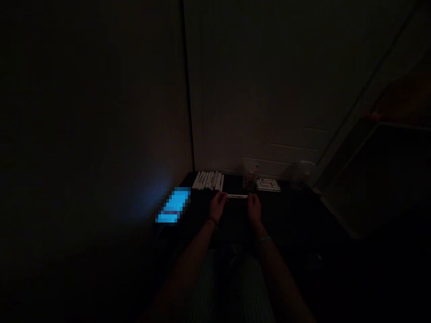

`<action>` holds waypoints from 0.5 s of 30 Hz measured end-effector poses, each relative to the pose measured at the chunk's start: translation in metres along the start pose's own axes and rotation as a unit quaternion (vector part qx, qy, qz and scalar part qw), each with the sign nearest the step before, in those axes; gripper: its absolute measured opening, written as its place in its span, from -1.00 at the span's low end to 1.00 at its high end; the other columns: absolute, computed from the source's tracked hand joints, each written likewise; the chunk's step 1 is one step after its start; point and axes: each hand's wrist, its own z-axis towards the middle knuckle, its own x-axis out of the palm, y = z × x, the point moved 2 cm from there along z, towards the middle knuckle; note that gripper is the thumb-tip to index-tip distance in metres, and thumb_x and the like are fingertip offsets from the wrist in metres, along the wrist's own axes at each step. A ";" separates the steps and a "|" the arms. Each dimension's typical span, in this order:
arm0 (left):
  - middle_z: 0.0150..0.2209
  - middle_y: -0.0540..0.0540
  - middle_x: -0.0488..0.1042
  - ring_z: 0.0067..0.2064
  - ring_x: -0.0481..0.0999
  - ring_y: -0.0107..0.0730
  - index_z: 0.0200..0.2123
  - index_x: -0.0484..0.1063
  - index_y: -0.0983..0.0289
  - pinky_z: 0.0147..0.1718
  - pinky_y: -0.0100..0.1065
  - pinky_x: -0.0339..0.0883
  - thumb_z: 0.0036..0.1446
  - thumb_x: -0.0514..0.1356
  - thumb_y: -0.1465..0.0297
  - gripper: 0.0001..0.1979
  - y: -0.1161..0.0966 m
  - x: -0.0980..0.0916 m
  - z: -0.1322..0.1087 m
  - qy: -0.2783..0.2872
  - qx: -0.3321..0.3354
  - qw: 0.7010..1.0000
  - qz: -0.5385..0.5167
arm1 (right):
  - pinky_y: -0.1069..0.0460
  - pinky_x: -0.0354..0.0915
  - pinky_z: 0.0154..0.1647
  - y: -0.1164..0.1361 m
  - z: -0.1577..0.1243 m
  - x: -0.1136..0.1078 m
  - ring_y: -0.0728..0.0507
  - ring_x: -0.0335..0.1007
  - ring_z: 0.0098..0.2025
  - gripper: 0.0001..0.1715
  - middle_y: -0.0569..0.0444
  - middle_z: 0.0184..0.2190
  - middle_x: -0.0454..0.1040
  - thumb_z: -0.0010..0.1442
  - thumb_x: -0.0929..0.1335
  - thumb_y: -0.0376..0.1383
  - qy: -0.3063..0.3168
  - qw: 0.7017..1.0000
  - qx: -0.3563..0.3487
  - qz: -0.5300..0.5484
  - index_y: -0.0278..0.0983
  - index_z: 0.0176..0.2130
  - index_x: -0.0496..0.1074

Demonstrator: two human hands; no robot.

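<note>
The scene is very dark. A slim white marker [237,196] lies crosswise between my two hands, above a dark surface. Its left end is pinched in the fingers of my left hand [218,204]. At the other end, the closed fingers of my right hand [254,207] grip it. Beyond my left hand, several white markers [208,180] lie side by side in a row. A small stack of white pieces with printing [268,185] lies just past my right hand; its exact kind is hard to make out.
A clear case with printing [249,174] stands against the back wall, and another clear container [303,172] is farther right. A glowing blue, pixelated screen [173,205] lies on the left. A pale panel edge [336,217] borders the dark table on the right.
</note>
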 end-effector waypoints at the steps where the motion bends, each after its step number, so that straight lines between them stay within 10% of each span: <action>1: -0.45 0.04 0.40 -0.37 0.38 -0.46 -0.30 0.34 0.29 -0.31 -0.42 0.22 -0.01 0.04 0.17 -0.68 0.002 -0.002 0.001 -0.009 -0.002 1.000 0.002 | 0.14 0.08 -0.47 0.001 -0.001 0.001 0.01 0.19 -0.51 -0.58 0.17 -0.61 0.28 0.09 0.14 0.00 0.007 1.000 -0.002 -0.010 -0.28 -0.47 0.27; 15: -0.50 0.00 0.35 -0.43 0.32 -0.49 -0.32 0.33 0.27 -0.38 -0.45 0.17 0.07 -0.08 0.15 -0.65 0.004 -0.009 0.001 -0.045 -0.001 0.998 0.045 | 0.12 -0.04 -0.56 0.007 -0.004 0.007 0.00 0.09 -0.54 -0.44 0.14 -0.65 0.26 0.04 0.13 0.06 0.036 0.998 0.011 -0.056 -0.33 -0.57 0.32</action>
